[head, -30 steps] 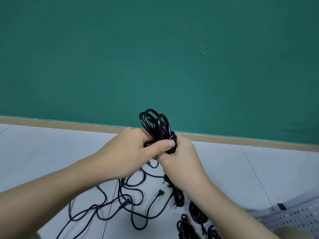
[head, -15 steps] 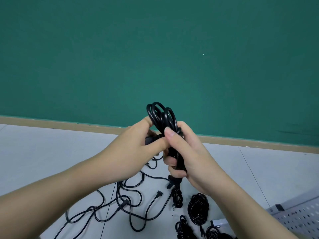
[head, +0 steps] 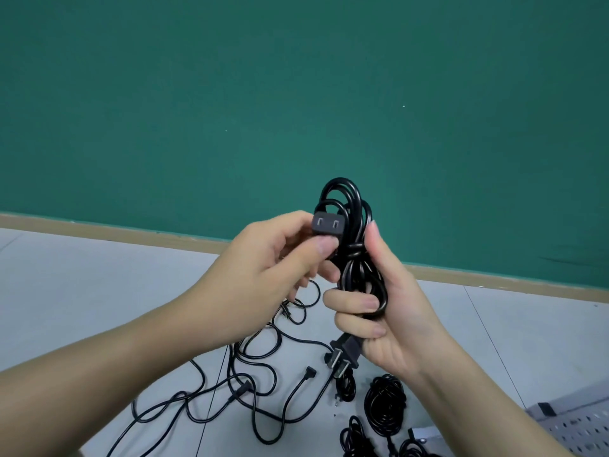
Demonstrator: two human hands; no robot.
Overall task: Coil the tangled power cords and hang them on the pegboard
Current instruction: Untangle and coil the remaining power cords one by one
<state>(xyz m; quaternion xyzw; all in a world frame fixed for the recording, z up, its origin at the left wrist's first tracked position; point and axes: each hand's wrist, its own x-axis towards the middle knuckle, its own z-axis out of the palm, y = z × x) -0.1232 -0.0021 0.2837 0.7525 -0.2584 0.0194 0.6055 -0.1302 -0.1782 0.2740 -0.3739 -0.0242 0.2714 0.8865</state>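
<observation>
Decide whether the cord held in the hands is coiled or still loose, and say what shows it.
Coiled. The cord forms a bunch of loops with a wrap round its middle; the right hand grips it and the left hand pinches its connector end.

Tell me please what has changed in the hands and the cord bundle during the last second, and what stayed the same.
The coiled cord rose from near the floor to in front of the green wall. The left hand left the bundle's middle and now pinches the socket end, pulled up and out. The right hand keeps gripping the bundle, its plug hanging below. The loose cords and finished coils on the floor lie unchanged.
</observation>
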